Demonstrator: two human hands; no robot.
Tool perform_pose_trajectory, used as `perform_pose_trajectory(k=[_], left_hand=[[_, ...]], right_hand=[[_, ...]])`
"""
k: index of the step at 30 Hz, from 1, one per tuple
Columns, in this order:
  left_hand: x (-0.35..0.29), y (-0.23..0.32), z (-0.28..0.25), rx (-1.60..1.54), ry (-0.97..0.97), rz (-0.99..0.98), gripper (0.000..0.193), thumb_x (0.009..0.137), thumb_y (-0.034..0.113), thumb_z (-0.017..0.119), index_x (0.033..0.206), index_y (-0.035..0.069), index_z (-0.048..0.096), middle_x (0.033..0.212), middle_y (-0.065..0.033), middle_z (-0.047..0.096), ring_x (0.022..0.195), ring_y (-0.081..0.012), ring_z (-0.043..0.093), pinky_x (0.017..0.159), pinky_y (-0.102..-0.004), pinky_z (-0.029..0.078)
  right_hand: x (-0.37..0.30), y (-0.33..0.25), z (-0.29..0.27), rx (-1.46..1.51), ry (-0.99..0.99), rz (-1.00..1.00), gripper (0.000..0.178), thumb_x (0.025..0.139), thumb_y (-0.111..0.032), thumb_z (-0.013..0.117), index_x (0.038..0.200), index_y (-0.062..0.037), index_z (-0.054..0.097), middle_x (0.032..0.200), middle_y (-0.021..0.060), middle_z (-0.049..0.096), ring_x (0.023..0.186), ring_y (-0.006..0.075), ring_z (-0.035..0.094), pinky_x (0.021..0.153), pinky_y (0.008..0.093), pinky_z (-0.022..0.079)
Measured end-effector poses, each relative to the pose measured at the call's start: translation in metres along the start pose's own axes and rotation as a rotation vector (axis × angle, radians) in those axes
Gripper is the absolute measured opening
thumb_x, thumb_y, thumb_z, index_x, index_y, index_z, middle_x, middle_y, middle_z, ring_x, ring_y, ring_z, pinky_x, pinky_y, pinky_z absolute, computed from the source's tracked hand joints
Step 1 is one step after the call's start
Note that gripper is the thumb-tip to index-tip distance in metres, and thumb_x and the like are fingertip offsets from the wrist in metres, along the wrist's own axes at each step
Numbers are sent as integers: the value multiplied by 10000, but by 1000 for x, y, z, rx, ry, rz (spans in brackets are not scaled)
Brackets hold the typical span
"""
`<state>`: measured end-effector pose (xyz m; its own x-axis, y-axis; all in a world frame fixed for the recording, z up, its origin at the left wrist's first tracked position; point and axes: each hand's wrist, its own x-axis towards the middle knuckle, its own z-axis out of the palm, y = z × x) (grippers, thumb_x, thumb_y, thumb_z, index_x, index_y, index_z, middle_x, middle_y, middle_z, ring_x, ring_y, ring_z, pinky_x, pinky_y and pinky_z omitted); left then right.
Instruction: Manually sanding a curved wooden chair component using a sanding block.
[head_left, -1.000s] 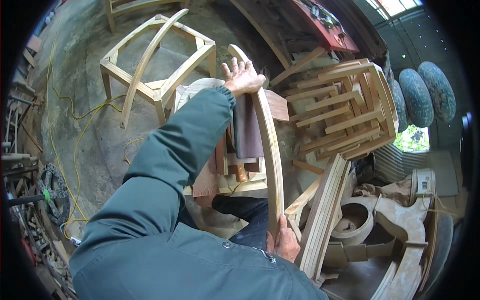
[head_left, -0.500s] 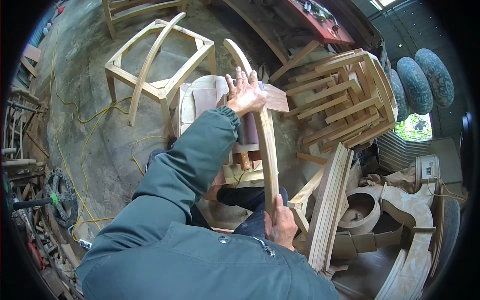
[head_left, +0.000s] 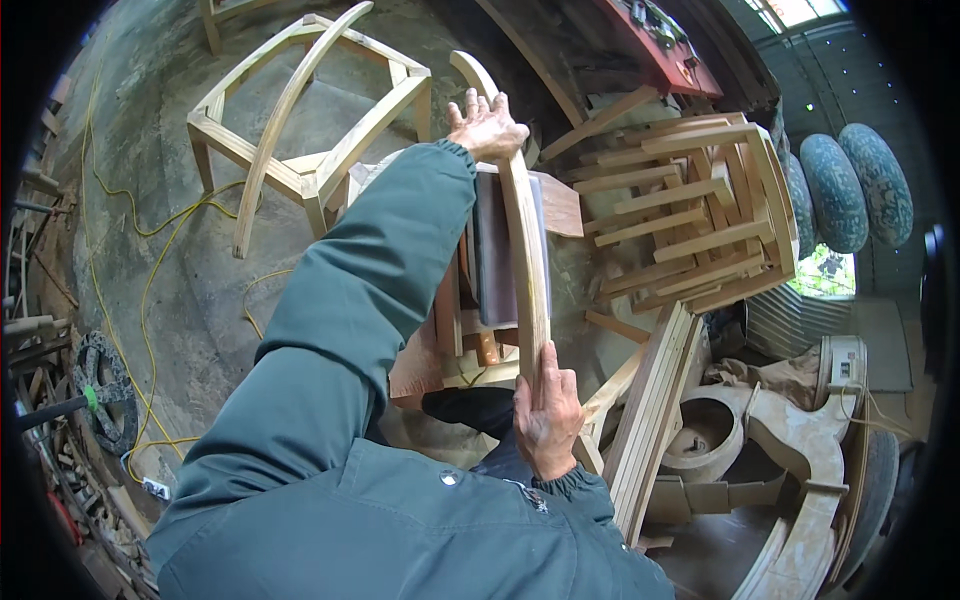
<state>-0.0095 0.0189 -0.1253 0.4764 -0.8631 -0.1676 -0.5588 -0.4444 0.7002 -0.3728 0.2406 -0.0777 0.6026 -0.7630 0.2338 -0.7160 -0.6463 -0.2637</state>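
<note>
A long curved wooden chair leg or rail (head_left: 527, 262) stretches away from me over a machine with a smooth grey-purple, belt-like surface (head_left: 492, 260). My left hand (head_left: 487, 127) is closed over the far part of the curved wooden piece, palm down, its fingertips pointing away. Around the near end my right hand (head_left: 550, 415) is closed, with the index finger laid along the wood. Under the wood, part of the machine is hidden, and an orange-brown handle (head_left: 487, 348) shows below its near end. Whether the wood touches the belt-like surface I cannot tell.
At the far left stands a wooden seat frame (head_left: 310, 180) with another curved piece (head_left: 290, 120) across it. Stacked frames (head_left: 700, 210) are to the right, above a bundle of straight strips (head_left: 650, 420). A yellow cord (head_left: 150, 330) runs over the floor (head_left: 210, 290).
Both hands have moved with the curved piece, a little farther away and slightly left. More of the grey-purple surface shows. My right index finger is now stretched along the wood.
</note>
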Motion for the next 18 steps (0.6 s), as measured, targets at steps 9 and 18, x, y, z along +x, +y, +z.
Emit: perform_pose_trajectory(k=[9,18], left_hand=[[41,-56,-14,-173,151,87,997,978,739,412,1681,82,152,1713,-269,196,1609,-421,125,1264,-667,4],[-31,-328,-48,475,154,-292,1072,826,762,626,1615,94,344,1608,-217,433,1527,-376,343,1214,-663,212]], right_hand=[[73,-2,31,-49,19,4,699,900,-154,736,1557,-127,498,923,144,591,785,360,669,672,475,550],[154,-14,56,-65,29,-29,625,945,-182,692,1543,-133,517,999,158,629,867,355,696,757,462,576]])
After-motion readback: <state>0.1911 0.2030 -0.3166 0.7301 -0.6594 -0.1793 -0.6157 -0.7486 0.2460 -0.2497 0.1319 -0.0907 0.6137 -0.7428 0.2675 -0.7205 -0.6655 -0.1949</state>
